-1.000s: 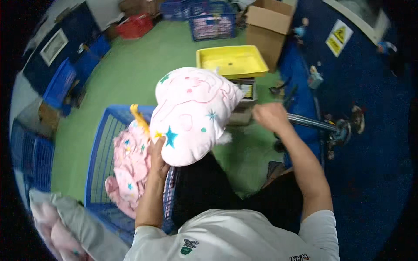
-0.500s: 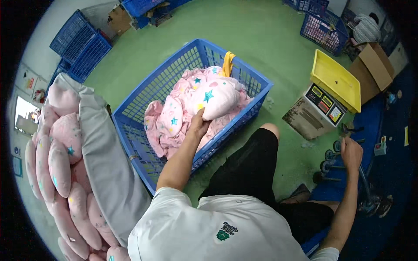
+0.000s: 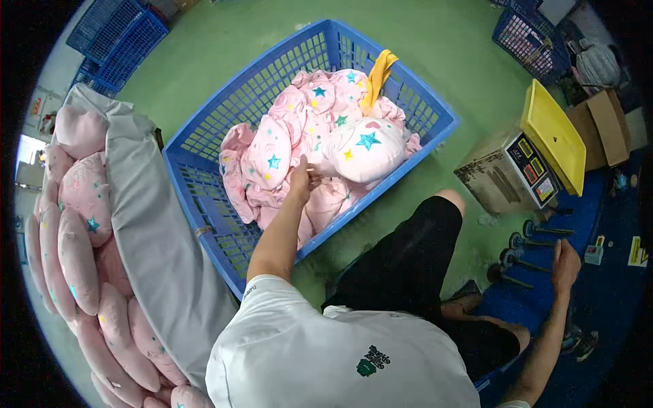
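The cushion (image 3: 367, 151) could be dislodged if covers (image 3: 269, 151) were snagged by the unclenched left hand (image 3: 304, 180); the grip of the right hand (image 3: 564, 267) cannot be told.

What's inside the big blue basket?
The basket holds crumpled pink starry fabric, a plump pink cushion on top, and a yellow cloth toward its far side. The fabric hides whatever lies underneath.

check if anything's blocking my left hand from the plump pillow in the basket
Nothing visible does. The left hand is inside the basket's rim, close to the left side of the plump pillow; limp pink cloth lies beneath, not over it.
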Motion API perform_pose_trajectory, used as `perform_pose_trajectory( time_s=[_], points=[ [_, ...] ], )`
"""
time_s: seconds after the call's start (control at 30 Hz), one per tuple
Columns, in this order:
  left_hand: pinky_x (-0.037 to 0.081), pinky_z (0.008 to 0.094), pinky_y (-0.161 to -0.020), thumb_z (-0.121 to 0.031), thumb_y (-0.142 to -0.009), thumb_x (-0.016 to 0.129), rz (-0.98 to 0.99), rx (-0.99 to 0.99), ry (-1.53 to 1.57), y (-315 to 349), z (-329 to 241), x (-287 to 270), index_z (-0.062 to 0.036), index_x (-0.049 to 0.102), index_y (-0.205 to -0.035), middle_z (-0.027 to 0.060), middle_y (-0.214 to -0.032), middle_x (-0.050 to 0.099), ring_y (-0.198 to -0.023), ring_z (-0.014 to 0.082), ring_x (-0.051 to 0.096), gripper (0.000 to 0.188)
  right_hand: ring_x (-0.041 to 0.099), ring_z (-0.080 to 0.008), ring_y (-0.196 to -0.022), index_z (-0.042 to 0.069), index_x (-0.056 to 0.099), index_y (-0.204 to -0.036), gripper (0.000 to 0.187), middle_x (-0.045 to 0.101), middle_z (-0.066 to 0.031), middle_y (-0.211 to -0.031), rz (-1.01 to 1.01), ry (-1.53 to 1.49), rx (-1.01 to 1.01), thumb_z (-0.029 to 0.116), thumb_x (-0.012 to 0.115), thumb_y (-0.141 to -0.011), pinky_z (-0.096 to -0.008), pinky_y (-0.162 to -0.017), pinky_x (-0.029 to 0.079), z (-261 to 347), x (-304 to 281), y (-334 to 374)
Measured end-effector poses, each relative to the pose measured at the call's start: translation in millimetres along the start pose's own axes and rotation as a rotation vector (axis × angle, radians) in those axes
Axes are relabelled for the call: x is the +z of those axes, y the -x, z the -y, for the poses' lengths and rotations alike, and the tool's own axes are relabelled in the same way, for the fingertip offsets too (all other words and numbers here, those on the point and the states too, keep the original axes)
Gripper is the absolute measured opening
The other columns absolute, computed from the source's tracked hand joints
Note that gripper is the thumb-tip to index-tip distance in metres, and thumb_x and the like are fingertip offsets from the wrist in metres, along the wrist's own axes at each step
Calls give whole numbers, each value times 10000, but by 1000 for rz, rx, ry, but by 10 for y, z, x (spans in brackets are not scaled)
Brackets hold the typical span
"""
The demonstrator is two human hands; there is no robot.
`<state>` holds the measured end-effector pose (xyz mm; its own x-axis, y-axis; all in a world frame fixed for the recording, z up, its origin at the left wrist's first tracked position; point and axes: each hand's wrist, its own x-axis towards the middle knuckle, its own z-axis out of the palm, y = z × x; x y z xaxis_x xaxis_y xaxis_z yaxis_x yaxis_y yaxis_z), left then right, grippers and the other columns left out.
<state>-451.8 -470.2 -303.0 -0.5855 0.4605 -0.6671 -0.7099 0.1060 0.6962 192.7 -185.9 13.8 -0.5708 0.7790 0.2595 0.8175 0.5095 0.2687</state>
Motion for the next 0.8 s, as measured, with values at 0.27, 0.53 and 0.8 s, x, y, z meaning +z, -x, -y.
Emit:
perform_pose_trajectory(
  time_s=[0.27,0.53,0.8],
  points=[
    [484,323,-528,-297,-955,611,-333,98,-76,-740,361,-802,-53,421,-1452,149,-908,673,-716,207,635,585,401,-244,-504,53,516,-733,337,469,-80,-614,73,53,31,200,563,-1032,-401,-526,359,-72,41,14],
    [535,502,-742,-190,-808,668,-780,511,-1141,-630,47,-989,-61,703,-927,190,-839,705,-871,404,666,179,395,-244,-528,32,547,-767,378,463,-87,-634,20,49,15,259,521,-1068,-420,-550,352,-113,101,25],
    [498,396,-747,-283,-915,663,-494,747,-545,224,-1822,-272,-23,623,-955,120,-850,614,-735,273,559,266,488,-288,-564,45,538,-755,374,515,-104,-666,149,104,96,259,524,-1061,-445,-563,379,-33,-2,3]
  ],
)
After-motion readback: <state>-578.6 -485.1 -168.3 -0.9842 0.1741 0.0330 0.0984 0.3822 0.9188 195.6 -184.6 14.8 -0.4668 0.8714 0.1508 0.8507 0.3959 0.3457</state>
